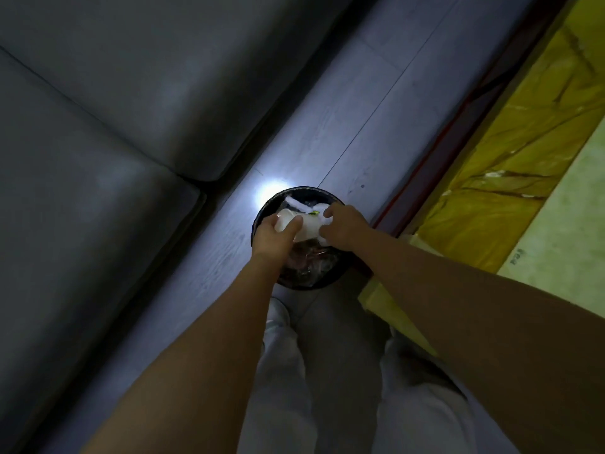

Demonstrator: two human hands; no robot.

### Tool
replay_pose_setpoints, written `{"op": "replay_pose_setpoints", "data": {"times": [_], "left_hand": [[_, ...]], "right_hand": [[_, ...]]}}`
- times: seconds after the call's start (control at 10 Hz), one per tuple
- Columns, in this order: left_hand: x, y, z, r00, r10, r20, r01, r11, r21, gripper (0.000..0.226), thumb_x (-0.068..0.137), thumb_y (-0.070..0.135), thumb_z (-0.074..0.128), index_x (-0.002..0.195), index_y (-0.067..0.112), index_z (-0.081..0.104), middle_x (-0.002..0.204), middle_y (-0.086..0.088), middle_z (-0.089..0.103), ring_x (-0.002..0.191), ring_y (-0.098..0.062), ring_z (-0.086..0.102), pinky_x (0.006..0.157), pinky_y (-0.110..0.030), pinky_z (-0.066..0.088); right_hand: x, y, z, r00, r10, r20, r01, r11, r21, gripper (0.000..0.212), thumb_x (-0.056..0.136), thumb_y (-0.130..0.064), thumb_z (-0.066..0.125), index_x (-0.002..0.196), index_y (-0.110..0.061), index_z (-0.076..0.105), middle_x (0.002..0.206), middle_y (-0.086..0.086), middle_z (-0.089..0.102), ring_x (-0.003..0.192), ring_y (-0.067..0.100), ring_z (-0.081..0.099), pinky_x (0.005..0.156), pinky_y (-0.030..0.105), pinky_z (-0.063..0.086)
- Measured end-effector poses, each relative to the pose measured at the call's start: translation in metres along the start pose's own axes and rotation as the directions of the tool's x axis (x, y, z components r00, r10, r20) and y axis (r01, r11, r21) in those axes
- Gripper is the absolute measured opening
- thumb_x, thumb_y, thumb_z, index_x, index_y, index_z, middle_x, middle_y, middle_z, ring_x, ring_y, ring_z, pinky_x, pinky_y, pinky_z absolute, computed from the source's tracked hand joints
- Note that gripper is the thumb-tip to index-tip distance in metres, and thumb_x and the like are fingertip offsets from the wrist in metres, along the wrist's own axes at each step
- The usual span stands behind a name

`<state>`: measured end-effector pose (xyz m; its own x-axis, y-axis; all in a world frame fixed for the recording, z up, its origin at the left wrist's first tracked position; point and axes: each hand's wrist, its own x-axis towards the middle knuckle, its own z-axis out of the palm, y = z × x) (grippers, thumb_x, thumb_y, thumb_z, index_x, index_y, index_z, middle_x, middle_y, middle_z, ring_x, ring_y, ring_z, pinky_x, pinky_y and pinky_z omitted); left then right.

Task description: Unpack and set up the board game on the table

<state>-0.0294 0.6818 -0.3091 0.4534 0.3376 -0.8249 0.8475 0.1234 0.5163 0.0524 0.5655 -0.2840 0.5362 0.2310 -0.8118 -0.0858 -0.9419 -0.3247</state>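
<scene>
Both my hands reach down over a round black waste bin (262,213) on the grey floor. My left hand (273,232) grips a white paper cup (306,226) lying on its side above the bin. My right hand (343,226) has its fingers curled at the cup's other end, where crumpled white wrapping (322,217) shows; whether it holds the cup or the wrapping is unclear. Clear plastic and other rubbish fill the bin below. No board game parts are visible.
A dark grey sofa (114,126) fills the left side. A yellow marbled table (510,178) with a dark red edge runs along the right. My legs in light trousers (327,388) stand on the floor strip between them.
</scene>
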Motion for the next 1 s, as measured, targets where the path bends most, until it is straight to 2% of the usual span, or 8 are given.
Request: {"op": "replay_pose_setpoints", "data": {"times": [0.1,0.3,0.4,0.5,0.6,0.7,0.8,1.0], "left_hand": [[-0.009,0.005,0.000,0.998,-0.054,0.029,0.052,0.997,0.064,0.054,0.092,0.027,0.062,0.139,0.008,0.046,0.138,-0.014,0.050,0.123,-0.030,0.051,0.106,-0.042,0.042],[-0.054,0.025,0.003,0.994,-0.059,0.087,0.044,0.985,0.170,0.042,0.096,0.022,0.057,0.134,0.008,0.051,0.114,-0.006,0.058,0.083,-0.015,0.057,0.074,-0.025,0.047],[-0.072,0.035,0.004,0.995,-0.026,0.100,0.001,0.971,0.239,0.036,0.096,0.022,0.056,0.130,0.010,0.055,0.116,-0.008,0.060,0.102,-0.023,0.058,0.092,-0.029,0.045],[-0.085,0.038,0.005,0.996,-0.009,0.090,-0.020,0.947,0.319,0.026,0.094,0.016,0.053,0.114,0.004,0.064,0.112,-0.021,0.066,0.108,-0.036,0.060,0.094,-0.039,0.046],[-0.106,0.038,0.008,0.991,0.018,0.129,-0.070,0.909,0.410,0.020,0.093,0.017,0.053,0.099,0.004,0.067,0.105,-0.023,0.068,0.089,-0.031,0.060,0.081,-0.033,0.046],[-0.130,0.043,0.016,0.982,0.051,0.181,-0.137,0.855,0.501,0.025,0.096,0.022,0.050,0.094,0.001,0.065,0.103,-0.025,0.067,0.091,-0.035,0.061,0.077,-0.034,0.046],[-0.155,0.047,0.027,0.969,0.079,0.235,-0.206,0.785,0.584,0.028,0.098,0.026,0.048,0.092,0.003,0.063,0.096,-0.022,0.065,0.094,-0.036,0.060,0.072,-0.030,0.040],[-0.227,0.052,0.070,0.969,0.045,0.243,-0.216,0.634,0.742,0.032,0.098,0.013,0.042,0.113,-0.006,0.062,0.120,-0.026,0.060,0.113,-0.038,0.055,0.088,-0.035,0.042]], "right_hand": [[-0.016,-0.002,-0.005,0.999,-0.036,-0.025,0.037,0.998,0.057,0.039,0.096,-0.013,0.054,0.133,-0.002,0.047,0.137,0.018,0.049,0.124,0.030,0.048,0.090,0.024,0.038],[-0.071,-0.008,-0.023,0.997,-0.055,-0.048,0.066,0.966,0.251,0.029,0.095,-0.002,0.049,0.122,0.005,0.058,0.121,0.035,0.056,0.115,0.044,0.051,0.088,0.038,0.036],[-0.094,-0.008,-0.030,0.997,-0.048,-0.066,0.068,0.941,0.333,0.032,0.094,-0.002,0.050,0.125,-0.007,0.059,0.118,0.028,0.061,0.115,0.042,0.052,0.082,0.032,0.039],[-0.111,-0.003,-0.033,0.995,-0.013,-0.102,0.053,0.913,0.405,0.031,0.092,-0.006,0.052,0.121,-0.011,0.062,0.093,0.008,0.063,0.097,0.032,0.059,0.061,0.019,0.042],[-0.128,0.006,-0.026,0.990,0.060,-0.131,0.006,0.890,0.456,0.027,0.091,-0.011,0.054,0.117,-0.011,0.062,0.106,0.007,0.064,0.104,0.025,0.058,0.075,0.018,0.038],[-0.147,0.019,-0.018,0.988,0.092,-0.125,-0.013,0.852,0.523,0.016,0.089,-0.011,0.056,0.103,-0.016,0.062,0.098,0.007,0.060,0.098,0.024,0.060,0.088,0.028,0.045],[-0.169,0.036,-0.013,0.990,0.085,-0.115,-0.009,0.839,0.544,0.016,0.089,-0.012,0.056,0.103,-0.014,0.063,0.108,0.011,0.065,0.103,0.027,0.060,0.092,0.033,0.048],[-0.236,0.094,-0.024,0.987,0.106,-0.123,0.006,0.731,0.682,0.012,0.089,-0.010,0.053,0.094,-0.020,0.059,0.096,0.012,0.065,0.089,0.031,0.064,0.081,0.039,0.052]]}}
